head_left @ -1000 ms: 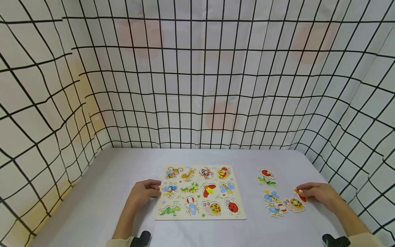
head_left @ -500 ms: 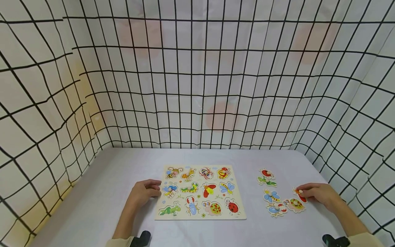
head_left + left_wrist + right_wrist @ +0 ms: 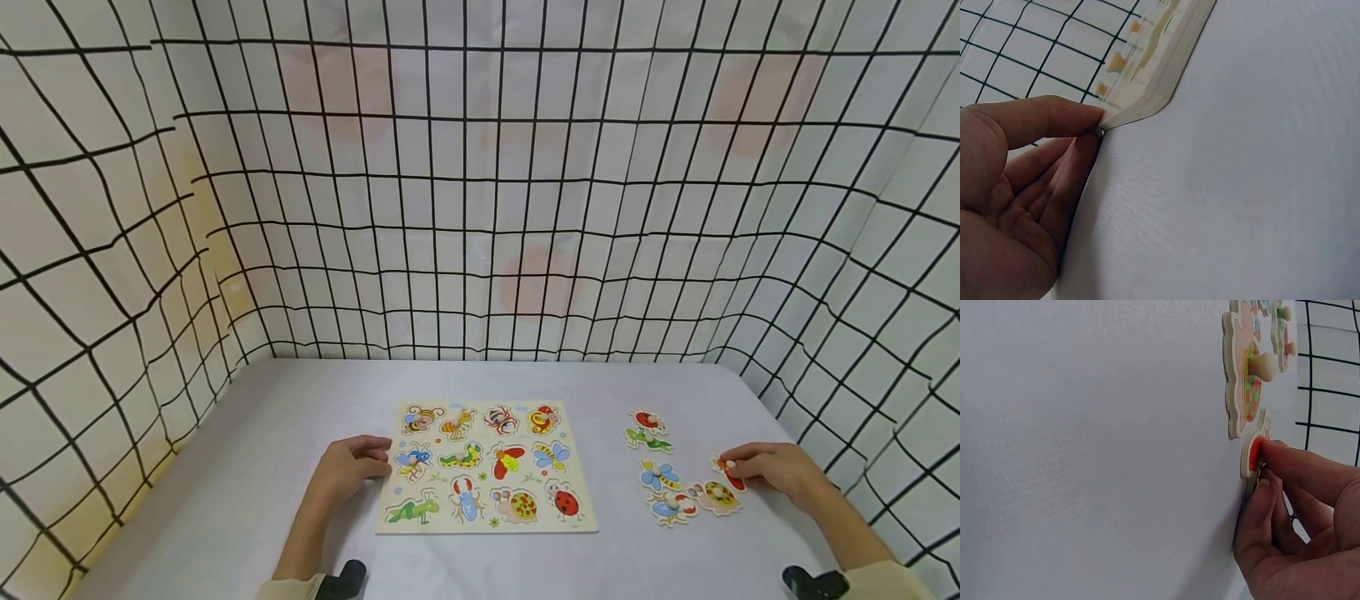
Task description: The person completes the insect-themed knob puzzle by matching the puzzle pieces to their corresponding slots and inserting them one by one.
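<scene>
Right hand (image 3: 780, 475) pinches the red-winged insect piece (image 3: 731, 474) on the table (image 3: 300, 392), just beside the snail piece (image 3: 718, 497). Left hand (image 3: 345, 468) touches the left edge of the puzzle board (image 3: 472, 528); whether it pinches cannot be determined.

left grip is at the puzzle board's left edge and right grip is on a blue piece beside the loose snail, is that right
Wrong colour: the right grip is on a red piece, as the right wrist view shows. It does lie beside the loose snail, and the left grip is at the left edge of the puzzle board.
</scene>
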A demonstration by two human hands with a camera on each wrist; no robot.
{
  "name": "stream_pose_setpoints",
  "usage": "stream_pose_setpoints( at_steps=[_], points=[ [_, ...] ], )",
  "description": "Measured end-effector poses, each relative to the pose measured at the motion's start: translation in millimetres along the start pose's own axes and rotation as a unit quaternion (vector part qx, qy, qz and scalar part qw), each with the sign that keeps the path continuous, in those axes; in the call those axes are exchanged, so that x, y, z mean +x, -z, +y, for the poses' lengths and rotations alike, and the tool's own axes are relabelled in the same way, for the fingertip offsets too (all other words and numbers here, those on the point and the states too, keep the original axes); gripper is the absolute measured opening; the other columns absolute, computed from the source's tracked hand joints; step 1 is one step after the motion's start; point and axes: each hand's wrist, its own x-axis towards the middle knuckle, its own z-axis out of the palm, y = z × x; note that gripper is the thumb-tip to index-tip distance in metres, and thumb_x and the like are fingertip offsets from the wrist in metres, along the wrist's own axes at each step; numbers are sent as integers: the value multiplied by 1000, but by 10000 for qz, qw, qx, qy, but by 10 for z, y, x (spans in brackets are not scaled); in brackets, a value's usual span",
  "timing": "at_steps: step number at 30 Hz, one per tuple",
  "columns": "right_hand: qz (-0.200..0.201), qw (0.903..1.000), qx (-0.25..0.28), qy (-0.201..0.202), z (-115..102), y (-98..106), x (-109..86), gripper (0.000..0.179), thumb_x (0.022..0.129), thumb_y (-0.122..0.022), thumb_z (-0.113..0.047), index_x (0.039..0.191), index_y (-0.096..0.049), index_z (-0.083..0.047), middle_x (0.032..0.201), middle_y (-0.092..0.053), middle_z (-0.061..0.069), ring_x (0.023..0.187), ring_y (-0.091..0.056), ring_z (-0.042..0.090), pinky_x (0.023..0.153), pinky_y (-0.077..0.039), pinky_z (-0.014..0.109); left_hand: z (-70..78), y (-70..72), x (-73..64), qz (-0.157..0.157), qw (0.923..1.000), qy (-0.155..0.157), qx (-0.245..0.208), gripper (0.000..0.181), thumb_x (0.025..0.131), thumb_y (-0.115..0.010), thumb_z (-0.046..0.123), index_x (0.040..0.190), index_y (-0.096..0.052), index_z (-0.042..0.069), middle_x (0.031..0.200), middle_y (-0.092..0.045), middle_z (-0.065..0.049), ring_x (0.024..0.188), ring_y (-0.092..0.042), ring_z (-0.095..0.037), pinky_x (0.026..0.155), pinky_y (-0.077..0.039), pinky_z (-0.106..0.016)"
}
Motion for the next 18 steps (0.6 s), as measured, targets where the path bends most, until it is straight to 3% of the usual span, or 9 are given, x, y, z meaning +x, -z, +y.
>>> stream_pose_setpoints(
  at_steps=[9, 18],
  points=[
    [88, 9985, -501, 197, -82, 28, 39, 37, 85, -74, -19, 116, -73, 2, 102, -74, 6, 83, -58, 14, 68, -50, 29, -34, -11, 29, 32, 10000, 44, 21, 37, 80, -79, 4, 117, -74, 7, 90, -68, -5, 81, -60, -20, 69, -47, -29],
    [-82, 9968, -680, 416, -289, -111, 70, 33, 89, -71, -19, 114, -73, 2, 97, -72, 4, 83, -57, 19, 69, -51, 32, -32, -11, 27, 1, 10000, 27, 35, 37, 80, -79, 4, 117, -74, 7, 89, -68, -4, 81, -60, -20, 70, -47, -29]
  ],
)
